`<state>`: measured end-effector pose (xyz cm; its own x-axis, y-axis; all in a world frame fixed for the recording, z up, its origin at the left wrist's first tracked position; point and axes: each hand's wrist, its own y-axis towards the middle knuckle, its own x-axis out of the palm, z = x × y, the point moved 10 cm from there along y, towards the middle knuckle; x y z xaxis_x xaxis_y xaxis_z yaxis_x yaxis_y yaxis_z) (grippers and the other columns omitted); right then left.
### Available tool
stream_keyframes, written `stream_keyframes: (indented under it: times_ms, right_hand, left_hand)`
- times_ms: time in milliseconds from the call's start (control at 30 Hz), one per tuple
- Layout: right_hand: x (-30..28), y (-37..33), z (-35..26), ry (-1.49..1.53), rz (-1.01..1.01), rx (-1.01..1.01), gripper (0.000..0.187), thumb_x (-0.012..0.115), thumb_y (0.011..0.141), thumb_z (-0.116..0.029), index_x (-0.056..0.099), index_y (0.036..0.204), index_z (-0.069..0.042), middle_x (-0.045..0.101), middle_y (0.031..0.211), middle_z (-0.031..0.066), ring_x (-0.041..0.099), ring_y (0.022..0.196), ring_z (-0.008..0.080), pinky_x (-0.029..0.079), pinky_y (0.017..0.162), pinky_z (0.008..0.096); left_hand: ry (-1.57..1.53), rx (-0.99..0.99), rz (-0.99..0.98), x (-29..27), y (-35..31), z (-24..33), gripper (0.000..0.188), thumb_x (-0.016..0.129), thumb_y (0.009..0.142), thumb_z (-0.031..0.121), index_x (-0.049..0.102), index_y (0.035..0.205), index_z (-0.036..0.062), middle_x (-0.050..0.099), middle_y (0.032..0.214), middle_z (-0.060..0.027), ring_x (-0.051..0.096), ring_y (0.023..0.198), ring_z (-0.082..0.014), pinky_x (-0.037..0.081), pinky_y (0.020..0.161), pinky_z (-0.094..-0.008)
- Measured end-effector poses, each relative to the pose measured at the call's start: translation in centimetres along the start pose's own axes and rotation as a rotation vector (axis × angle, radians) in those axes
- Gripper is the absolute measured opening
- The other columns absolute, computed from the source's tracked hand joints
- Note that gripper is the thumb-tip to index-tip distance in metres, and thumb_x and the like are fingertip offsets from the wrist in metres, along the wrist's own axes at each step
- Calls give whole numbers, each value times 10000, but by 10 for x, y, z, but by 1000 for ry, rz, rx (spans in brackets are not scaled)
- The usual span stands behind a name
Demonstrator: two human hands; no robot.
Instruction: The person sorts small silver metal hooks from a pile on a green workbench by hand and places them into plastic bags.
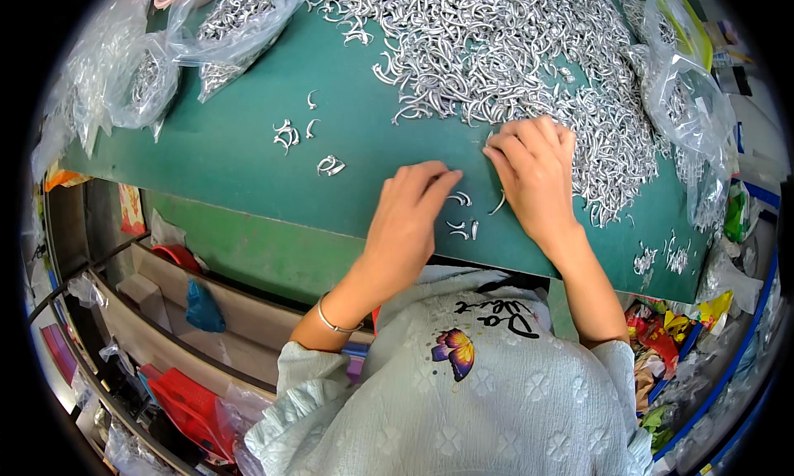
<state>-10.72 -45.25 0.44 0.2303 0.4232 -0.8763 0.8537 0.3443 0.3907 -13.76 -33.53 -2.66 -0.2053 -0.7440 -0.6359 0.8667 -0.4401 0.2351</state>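
A big heap of small curved silver metal pieces (463, 50) covers the far middle and right of a green tabletop (240, 153). My right hand (536, 166) is at the heap's near edge, fingers bent and closed together; whatever is between the tips is too small to make out. To its left, my left hand (407, 207) hovers low over the table with thumb and fingers pinched; its fingertips hide what they hold, if anything. Between the hands lie a few loose curved pieces (461, 199), with one more curved piece (498, 202) beside my right wrist.
Small groups of curved pieces (286, 135) lie at left, others (676, 254) at the right corner. Clear plastic bags of pieces (236, 38) stand far left; another bag (686, 104) lies at right. Below the table are a brown shelf (240, 335) and a red basket (192, 406).
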Motion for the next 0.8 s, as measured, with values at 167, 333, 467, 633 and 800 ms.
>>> stream_keyframes:
  times_ms: [167,333,467,633,800]
  right_hand:
    - [12,12,-25,265,-56,-41,88,712,776,-91,680,857,-97,554,905,26,523,881,232,354,809,376]
    - [26,5,-29,518,-238,-126,124,702,783,-70,699,906,-87,620,984,33,560,935,227,378,865,360]
    - [-1,14,12,476,-5,128,223,702,787,-52,695,1009,-48,641,1048,65,572,978,256,396,921,384]
    - [25,13,-14,108,-170,4,416,717,795,-102,613,1197,-74,517,1343,104,458,1270,329,324,1043,483]
    - [11,8,-5,76,-122,-30,315,728,777,-115,646,1078,-69,537,1251,115,478,1205,319,374,980,469]
  left_hand:
    - [112,-102,296,-33,-3,-6,435,583,785,-88,600,1204,26,568,1146,-122,538,1054,-308,398,872,-397]
    - [209,-86,278,-43,-5,-8,404,619,781,-62,622,1171,45,580,1158,-112,555,1053,-303,390,878,-405]
    - [225,-32,153,-20,-6,-4,302,660,756,-26,654,1052,37,590,1094,-73,563,1037,-262,367,877,-404]
    - [329,-135,271,-50,-16,-29,294,601,752,-78,662,1016,37,576,1000,-66,556,986,-248,354,876,-394]
    - [398,-201,345,-64,-21,-32,347,596,723,-104,658,1033,39,541,1041,-91,530,996,-253,327,877,-407]
